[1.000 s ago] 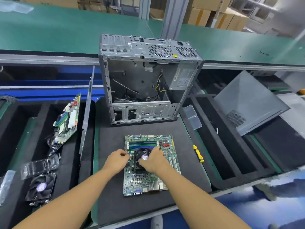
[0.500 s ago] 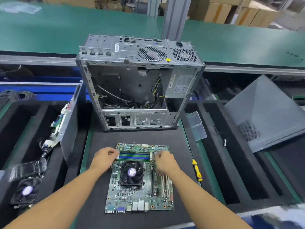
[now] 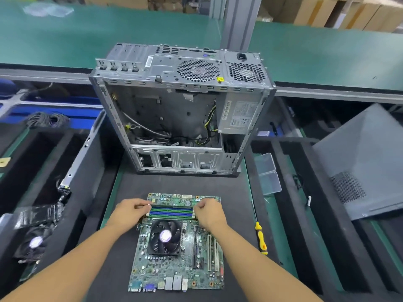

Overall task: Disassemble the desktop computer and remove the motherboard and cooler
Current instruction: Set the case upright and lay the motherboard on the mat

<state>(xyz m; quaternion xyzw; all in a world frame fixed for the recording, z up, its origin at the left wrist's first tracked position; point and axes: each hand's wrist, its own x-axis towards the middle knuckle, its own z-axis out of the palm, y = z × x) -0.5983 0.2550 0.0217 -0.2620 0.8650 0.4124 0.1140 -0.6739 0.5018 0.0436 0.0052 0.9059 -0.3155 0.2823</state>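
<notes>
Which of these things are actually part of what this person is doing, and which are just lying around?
In use: motherboard, cooler, memory sticks, left hand and right hand at the sticks' ends, case.
Lying about: screwdriver, side panel, plastic trays, spare fan, cardboard boxes.

Yellow-handled screwdriver point(image 3: 260, 234) lying on the black foam mat point(image 3: 237, 214) around 4 o'clock, two clear plastic containers point(image 3: 267, 173) near 3. A loose black fan point(image 3: 35, 241) sits at 8 with a crinkly plastic bag point(image 3: 37, 214) just above it. Coiled cables point(image 3: 46, 119) at 10, green conveyor belt point(image 3: 109, 35) across 12, aluminium post point(image 3: 237, 20) and cardboard boxes point(image 3: 340, 12) up at 1.
</notes>
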